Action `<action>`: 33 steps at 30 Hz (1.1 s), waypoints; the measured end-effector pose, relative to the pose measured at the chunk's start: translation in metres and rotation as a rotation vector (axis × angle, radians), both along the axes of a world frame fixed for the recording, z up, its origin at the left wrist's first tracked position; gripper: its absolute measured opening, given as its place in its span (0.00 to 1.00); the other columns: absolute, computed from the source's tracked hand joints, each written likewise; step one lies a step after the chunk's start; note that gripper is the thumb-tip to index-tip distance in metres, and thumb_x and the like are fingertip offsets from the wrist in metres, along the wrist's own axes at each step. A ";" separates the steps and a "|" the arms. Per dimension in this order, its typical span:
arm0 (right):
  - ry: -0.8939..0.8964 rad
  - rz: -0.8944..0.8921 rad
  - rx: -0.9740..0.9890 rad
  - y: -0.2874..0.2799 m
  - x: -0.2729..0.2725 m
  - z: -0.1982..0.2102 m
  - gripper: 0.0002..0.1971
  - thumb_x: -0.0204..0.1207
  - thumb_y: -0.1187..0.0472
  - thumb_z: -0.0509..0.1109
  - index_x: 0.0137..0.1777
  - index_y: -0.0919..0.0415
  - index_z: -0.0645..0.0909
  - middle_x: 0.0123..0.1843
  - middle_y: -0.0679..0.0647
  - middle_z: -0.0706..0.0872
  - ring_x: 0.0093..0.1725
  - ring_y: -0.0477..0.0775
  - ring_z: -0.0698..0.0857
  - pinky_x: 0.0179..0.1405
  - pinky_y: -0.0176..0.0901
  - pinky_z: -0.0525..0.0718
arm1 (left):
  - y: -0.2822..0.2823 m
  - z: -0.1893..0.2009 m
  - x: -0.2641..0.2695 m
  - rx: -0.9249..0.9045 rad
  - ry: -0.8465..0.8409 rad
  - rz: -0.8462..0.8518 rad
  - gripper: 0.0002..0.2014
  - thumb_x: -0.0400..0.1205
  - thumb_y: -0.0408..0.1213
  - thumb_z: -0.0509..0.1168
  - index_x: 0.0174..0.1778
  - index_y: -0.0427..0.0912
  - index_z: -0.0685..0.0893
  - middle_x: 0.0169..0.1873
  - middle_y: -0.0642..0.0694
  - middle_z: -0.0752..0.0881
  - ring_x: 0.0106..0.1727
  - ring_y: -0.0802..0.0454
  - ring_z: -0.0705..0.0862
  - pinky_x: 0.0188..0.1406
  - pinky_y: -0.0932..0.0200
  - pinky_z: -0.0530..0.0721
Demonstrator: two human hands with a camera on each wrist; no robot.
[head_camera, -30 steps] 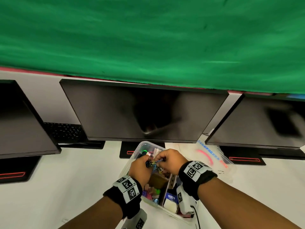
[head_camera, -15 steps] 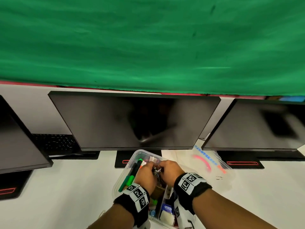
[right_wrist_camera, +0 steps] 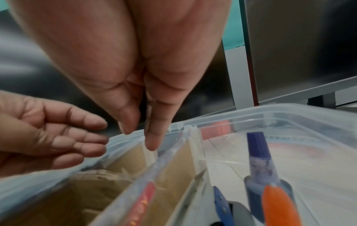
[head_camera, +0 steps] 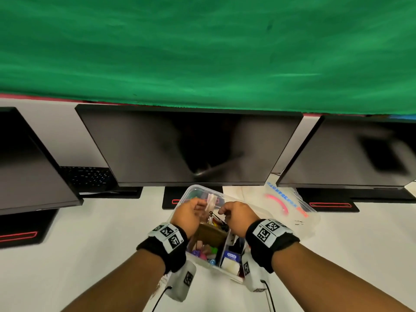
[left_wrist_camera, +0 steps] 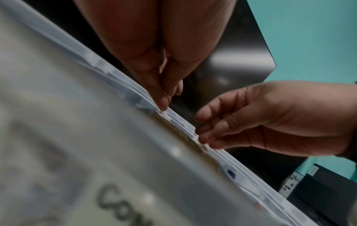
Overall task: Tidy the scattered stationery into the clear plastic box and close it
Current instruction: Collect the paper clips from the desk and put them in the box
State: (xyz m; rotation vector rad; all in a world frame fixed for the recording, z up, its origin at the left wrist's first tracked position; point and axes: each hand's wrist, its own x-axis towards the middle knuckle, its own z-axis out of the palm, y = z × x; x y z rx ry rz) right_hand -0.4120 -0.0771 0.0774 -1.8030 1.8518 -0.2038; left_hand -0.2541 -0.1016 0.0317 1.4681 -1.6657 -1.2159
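Because the clear plastic box is thin and see-through, I judge it light and a little flexible, with smooth walls that can slip; it is better to take it by the rim, or to press the lid down at its edges. It stands on the white desk, just in front of the middle monitor, and it is still open. The lid, with pink and blue print, lies on the desk beside it, on the right. Inside I see cardboard dividers, a blue marker, an orange cap and other small coloured things; these look light and easy to spill if the box tips.

The left hand and the right hand are both over the far part of the box, a small gap between them. The fingers of the left hand are loosely bent and hold nothing that I can see. The right hand points thumb and forefinger down toward a divider, close together; whether they pinch something small, I cannot tell.

Compared with half a second ago, the hands have come apart: then they were pressed together around a small bunch of clips. The green pen that stood at the box's left edge is not visible now.
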 end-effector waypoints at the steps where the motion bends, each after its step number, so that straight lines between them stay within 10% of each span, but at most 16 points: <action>1: -0.029 -0.002 -0.019 0.002 0.003 0.004 0.16 0.76 0.72 0.64 0.58 0.54 0.85 0.61 0.53 0.85 0.59 0.55 0.83 0.58 0.40 0.81 | 0.001 0.004 0.009 0.006 0.040 0.010 0.18 0.77 0.14 0.55 0.45 0.41 0.82 0.43 0.45 0.86 0.42 0.49 0.86 0.42 0.65 0.85; 7: -0.084 0.198 -0.076 0.024 0.054 0.016 0.11 0.76 0.67 0.63 0.51 0.57 0.86 0.54 0.54 0.89 0.54 0.54 0.84 0.53 0.37 0.77 | 0.021 0.013 0.068 -0.047 -0.075 0.104 0.16 0.78 0.23 0.62 0.37 0.51 0.82 0.36 0.47 0.87 0.34 0.54 0.83 0.37 0.61 0.82; 16: 0.263 0.308 0.005 0.051 0.112 -0.029 0.15 0.81 0.65 0.60 0.65 0.60 0.79 0.63 0.58 0.85 0.62 0.58 0.84 0.64 0.46 0.81 | 0.060 -0.005 0.162 0.062 -0.460 -0.065 0.09 0.79 0.31 0.67 0.54 0.42 0.85 0.44 0.52 0.82 0.37 0.60 0.77 0.37 0.82 0.71; 26: 0.163 0.279 -0.001 0.044 0.135 -0.034 0.17 0.80 0.62 0.63 0.69 0.57 0.79 0.68 0.57 0.82 0.68 0.57 0.79 0.71 0.44 0.74 | 0.081 -0.051 0.211 0.354 -0.805 -0.323 0.30 0.73 0.43 0.75 0.70 0.47 0.73 0.66 0.43 0.75 0.65 0.46 0.79 0.65 0.57 0.75; 33: 0.141 0.239 -0.256 0.078 0.153 -0.019 0.21 0.78 0.52 0.65 0.71 0.53 0.75 0.68 0.52 0.78 0.67 0.56 0.78 0.69 0.50 0.76 | 0.093 -0.067 0.222 0.274 -0.963 -0.319 0.42 0.74 0.51 0.72 0.80 0.44 0.60 0.76 0.41 0.64 0.78 0.42 0.62 0.78 0.52 0.65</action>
